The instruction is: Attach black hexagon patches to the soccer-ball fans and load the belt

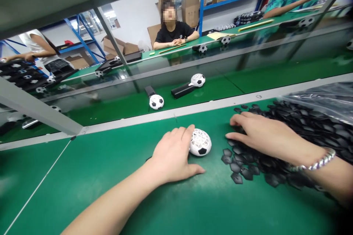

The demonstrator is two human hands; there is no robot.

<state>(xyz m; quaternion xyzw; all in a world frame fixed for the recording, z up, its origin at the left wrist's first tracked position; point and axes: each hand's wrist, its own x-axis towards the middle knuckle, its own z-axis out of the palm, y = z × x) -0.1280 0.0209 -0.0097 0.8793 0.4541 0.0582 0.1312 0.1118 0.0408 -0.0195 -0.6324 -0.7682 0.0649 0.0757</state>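
Observation:
A handheld fan with a soccer-ball head (200, 142) lies on the green table. Its white openwork grille faces up, with a black pentagon patch on the near side. Over its handle rests my left hand (172, 154), fingertips at the head's left edge and thumb stretched out, apart from the fan. The hand hides most of the handle. To the right, my right hand (261, 132) is open above a heap of black pentagon pieces (306, 128). Its thumb and forefinger are apart, and no piece shows between them; the other fingertips are partly hidden.
Beyond the metal rail (138, 119), two similar fans (156, 101) lie on a green conveyor belt (116, 104). A clear plastic bag (325, 99) lies over the heap's far side. A slanted metal post (35, 102) stands at left. Across the line sits a person (176, 33); others are at both sides.

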